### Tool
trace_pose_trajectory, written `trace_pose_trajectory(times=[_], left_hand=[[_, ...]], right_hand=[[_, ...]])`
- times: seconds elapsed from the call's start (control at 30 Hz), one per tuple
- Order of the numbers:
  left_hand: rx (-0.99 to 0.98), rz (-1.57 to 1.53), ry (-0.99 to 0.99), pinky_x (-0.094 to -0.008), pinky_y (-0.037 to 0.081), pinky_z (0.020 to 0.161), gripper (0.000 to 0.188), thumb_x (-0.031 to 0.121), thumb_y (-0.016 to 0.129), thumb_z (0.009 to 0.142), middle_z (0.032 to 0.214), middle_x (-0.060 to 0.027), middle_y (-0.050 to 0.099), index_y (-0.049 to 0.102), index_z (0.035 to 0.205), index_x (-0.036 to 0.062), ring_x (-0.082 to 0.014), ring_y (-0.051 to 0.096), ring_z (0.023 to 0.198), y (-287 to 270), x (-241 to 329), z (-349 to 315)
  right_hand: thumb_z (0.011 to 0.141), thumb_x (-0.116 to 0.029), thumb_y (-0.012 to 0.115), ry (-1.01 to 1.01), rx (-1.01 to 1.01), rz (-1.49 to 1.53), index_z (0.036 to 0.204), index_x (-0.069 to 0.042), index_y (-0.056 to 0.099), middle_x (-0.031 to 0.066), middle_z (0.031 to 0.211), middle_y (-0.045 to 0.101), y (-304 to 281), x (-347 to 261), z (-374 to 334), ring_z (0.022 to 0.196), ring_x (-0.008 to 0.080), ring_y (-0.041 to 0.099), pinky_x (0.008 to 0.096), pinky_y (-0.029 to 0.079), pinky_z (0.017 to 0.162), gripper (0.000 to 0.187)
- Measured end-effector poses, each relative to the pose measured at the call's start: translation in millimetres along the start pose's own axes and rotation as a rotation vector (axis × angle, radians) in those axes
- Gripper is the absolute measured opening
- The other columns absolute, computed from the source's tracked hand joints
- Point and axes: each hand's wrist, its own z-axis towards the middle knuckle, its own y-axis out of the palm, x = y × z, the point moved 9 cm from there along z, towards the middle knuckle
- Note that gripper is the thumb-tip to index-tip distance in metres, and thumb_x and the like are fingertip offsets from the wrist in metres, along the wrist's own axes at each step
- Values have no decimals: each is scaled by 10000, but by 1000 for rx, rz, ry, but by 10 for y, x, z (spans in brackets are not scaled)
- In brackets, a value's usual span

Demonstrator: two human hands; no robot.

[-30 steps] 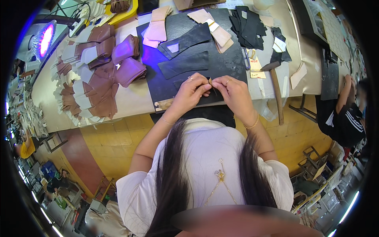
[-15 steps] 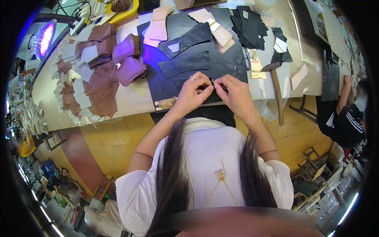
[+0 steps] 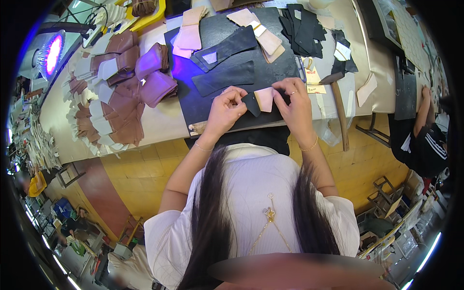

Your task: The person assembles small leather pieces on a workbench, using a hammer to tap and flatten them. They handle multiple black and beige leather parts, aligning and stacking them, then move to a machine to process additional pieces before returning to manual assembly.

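Observation:
Between my hands, above the black mat point(image 3: 191, 110), is a small black leather piece point(image 3: 251, 105) meeting a pale pink leather piece point(image 3: 265, 100). Whether the two are joined, I cannot tell. My left hand point(image 3: 226, 110) is closed, thumb and fingers pinching the black side. At the pink side's far edge, my right hand point(image 3: 293, 104) has thumb and fingertips closed on it. Just beyond lie a curved black leather strip point(image 3: 224, 79) and another dark strip point(image 3: 237, 42) with a small white label.
Fanned brown leather pieces point(image 3: 123, 113) cover the table's left side. Stacks of pale leather point(image 3: 190, 34) and black leather point(image 3: 302, 34) lie at the back. A wooden-handled hammer point(image 3: 340, 116) overhangs the right edge. A glowing lamp point(image 3: 54, 53) stands far left; a co-worker point(image 3: 423, 145) sits right.
My hands have moved apart, the right one outward and slightly farther away. The black and pink leather, mostly hidden between the fingers before, now shows spread between them.

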Motion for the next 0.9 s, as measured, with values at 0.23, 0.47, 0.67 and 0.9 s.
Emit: trace_pose_trajectory(times=[0.23, 0.47, 0.67, 0.9], left_hand=[[17, -70, -42, -198, 428, 689, 93, -47, 619, 757, 1105, -100, 599, 535, 719, -36, -68, 520, 804, 68, 17, -8], [59, -1, -4, -185, 367, 617, 114, 1, 634, 758, 1091, -90, 646, 540, 700, -26, -26, 460, 709, 110, 121, -50], [22, 4, -61, -190, 443, 605, 96, -67, 626, 776, 1129, -112, 595, 542, 736, -48, -34, 530, 729, 94, 56, -25], [-1, 60, -4, -213, 484, 647, 66, -29, 660, 809, 1122, -110, 605, 597, 803, -48, -71, 587, 769, 128, 43, -39]], right_hand=[[771, -81, 754, -214, -135, -114, 880, -63, 704, 36, 888, 598, 164, -325, -14, 851, 228, 548, 351, 378, 759, 121], [795, -111, 729, -324, -217, -213, 864, -66, 667, 36, 909, 576, 226, -374, 25, 879, 221, 533, 359, 349, 788, 103], [827, -127, 692, -335, -223, -235, 885, -86, 621, 37, 937, 557, 263, -332, 70, 929, 218, 527, 409, 323, 849, 100], [857, -22, 624, 2, -82, -130, 922, -26, 571, 106, 962, 594, -597, 206, 22, 916, 285, 597, 402, 447, 831, 83]])
